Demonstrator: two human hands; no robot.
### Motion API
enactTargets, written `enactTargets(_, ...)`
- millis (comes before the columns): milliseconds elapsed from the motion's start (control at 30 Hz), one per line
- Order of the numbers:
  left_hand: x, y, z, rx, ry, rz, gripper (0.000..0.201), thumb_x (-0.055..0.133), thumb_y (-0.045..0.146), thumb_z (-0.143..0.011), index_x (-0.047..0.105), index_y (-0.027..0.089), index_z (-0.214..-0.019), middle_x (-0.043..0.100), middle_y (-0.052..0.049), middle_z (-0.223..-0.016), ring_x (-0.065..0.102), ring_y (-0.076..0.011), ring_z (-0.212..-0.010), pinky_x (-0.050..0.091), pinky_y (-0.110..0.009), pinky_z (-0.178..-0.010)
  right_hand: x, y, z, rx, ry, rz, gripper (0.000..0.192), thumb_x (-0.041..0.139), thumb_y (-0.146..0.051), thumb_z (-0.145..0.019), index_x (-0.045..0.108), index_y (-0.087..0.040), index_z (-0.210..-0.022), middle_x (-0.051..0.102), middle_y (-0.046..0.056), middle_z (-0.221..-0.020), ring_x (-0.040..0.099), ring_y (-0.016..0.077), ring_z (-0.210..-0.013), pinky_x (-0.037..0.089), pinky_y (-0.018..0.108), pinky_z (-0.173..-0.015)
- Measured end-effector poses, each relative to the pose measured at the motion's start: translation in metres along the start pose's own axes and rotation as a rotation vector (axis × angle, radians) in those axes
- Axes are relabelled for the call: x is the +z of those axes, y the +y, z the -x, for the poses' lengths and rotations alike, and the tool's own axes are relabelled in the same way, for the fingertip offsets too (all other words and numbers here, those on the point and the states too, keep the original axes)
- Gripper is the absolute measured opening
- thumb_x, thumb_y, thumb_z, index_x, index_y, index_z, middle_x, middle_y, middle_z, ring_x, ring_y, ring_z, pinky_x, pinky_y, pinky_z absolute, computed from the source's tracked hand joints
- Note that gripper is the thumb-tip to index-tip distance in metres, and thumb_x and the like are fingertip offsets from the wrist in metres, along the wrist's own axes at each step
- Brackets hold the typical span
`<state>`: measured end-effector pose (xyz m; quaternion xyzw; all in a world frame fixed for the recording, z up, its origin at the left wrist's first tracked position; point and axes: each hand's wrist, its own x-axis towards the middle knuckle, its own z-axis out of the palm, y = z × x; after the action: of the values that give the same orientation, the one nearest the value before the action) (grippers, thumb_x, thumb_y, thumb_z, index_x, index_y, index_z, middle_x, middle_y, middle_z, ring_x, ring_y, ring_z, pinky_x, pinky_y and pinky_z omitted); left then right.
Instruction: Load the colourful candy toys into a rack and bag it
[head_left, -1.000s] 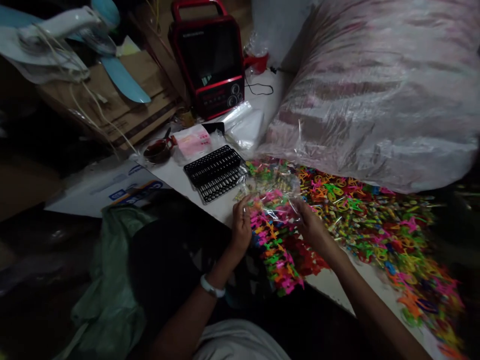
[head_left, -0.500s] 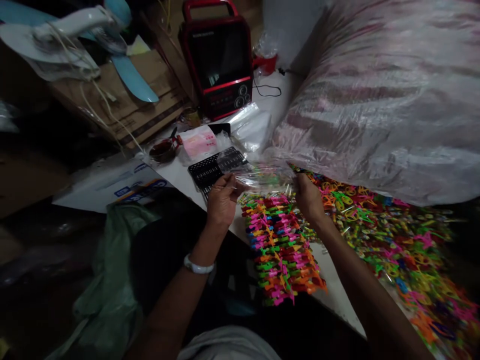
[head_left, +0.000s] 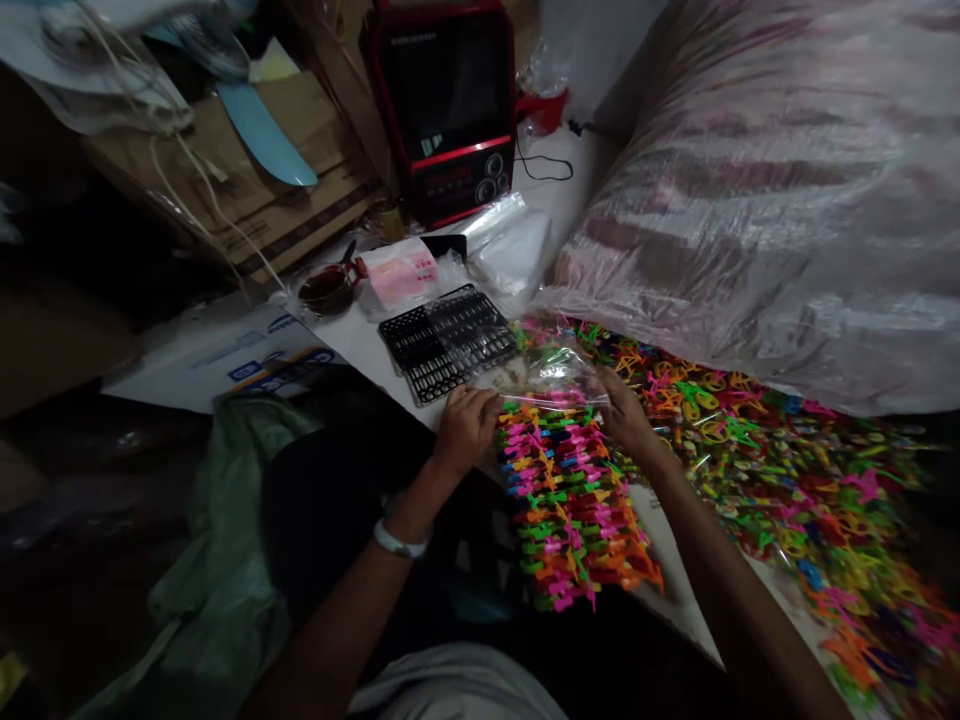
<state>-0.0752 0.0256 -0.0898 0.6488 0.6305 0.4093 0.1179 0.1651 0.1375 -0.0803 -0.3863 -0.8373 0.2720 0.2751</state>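
My left hand (head_left: 465, 428) and my right hand (head_left: 626, 418) each pinch a side of a clear plastic bag (head_left: 551, 372), stretched flat between them. The bag lies at the far end of a stacked row of small bright plastic pieces (head_left: 574, 500), pink, green and orange, on the white table (head_left: 360, 340). A white band circles my left wrist. A loose heap of similar coloured plastic pieces (head_left: 780, 460) spreads to the right of my right hand.
A black perforated tray (head_left: 446, 340) lies just beyond my left hand. Behind it sit a pink packet (head_left: 401, 272), a dark bowl (head_left: 324, 290) and a red-framed device (head_left: 446, 105). A huge filled plastic sack (head_left: 757, 190) covers the right. Cardboard boxes (head_left: 255, 200) stand left.
Both hands dropped from a raised position back down toward the stacked row, bringing the clear bag with them. One second ago the bag lay lower over the pieces.
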Motion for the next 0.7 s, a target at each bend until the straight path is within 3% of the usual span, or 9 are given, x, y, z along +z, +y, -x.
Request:
enactTargets(167,0.008,0.000,0.044,0.057,0.054,-0.001,0.036,0.041,0.026,-0.095,0.054,0.017,-0.128,0.063,-0.011,-0.124,0.050,-0.0230,-0.125,0.042,-0.044,-0.106,-0.006,-0.001,0.035,-0.044,-0.063,0.050,0.053,0.027,-0.051,-0.096,0.058,-0.016,-0.122,0.057,0.016,-0.123,0.054,0.0254,-0.115,0.044,0.042,-0.098)
enactTargets(267,0.020,-0.005,0.065,0.054,0.082,0.041,0.043,0.035,0.022,-0.097,0.042,0.015,-0.138,0.054,-0.013,-0.135,0.044,-0.0210,-0.132,0.042,-0.042,-0.109,0.005,0.002,0.049,0.004,-0.008,0.099,0.050,0.028,-0.045,-0.097,0.055,-0.015,-0.127,0.058,0.017,-0.123,0.054,0.0258,-0.116,0.046,0.043,-0.097)
enactTargets(467,0.038,-0.012,0.093,-0.061,0.113,0.085,0.048,0.033,0.023,-0.097,0.033,0.015,-0.144,0.048,-0.015,-0.141,0.044,-0.0203,-0.132,0.042,-0.039,-0.110,0.023,0.003,0.059,0.133,0.055,0.078,0.045,0.033,-0.039,-0.094,0.058,-0.017,-0.124,0.066,0.014,-0.118,0.063,0.0263,-0.106,0.051,0.042,-0.090)
enactTargets(600,0.039,-0.017,0.100,-0.166,0.101,0.112,0.044,0.039,0.024,-0.094,0.045,0.018,-0.137,0.055,-0.011,-0.135,0.051,-0.0205,-0.126,0.044,-0.037,-0.107,0.028,-0.011,0.069,0.227,0.136,-0.070,0.043,0.040,-0.039,-0.090,0.060,-0.020,-0.123,0.064,0.010,-0.122,0.058,0.0262,-0.115,0.046,0.043,-0.098)
enactTargets(700,0.036,-0.020,0.095,-0.192,0.074,0.132,0.040,0.039,0.021,-0.092,0.053,0.018,-0.129,0.059,-0.010,-0.130,0.055,-0.0205,-0.122,0.046,-0.037,-0.105,0.032,-0.022,0.070,0.381,0.240,-0.259,0.039,0.042,-0.041,-0.089,0.062,-0.019,-0.115,0.067,0.008,-0.114,0.060,0.0242,-0.108,0.046,0.039,-0.094)
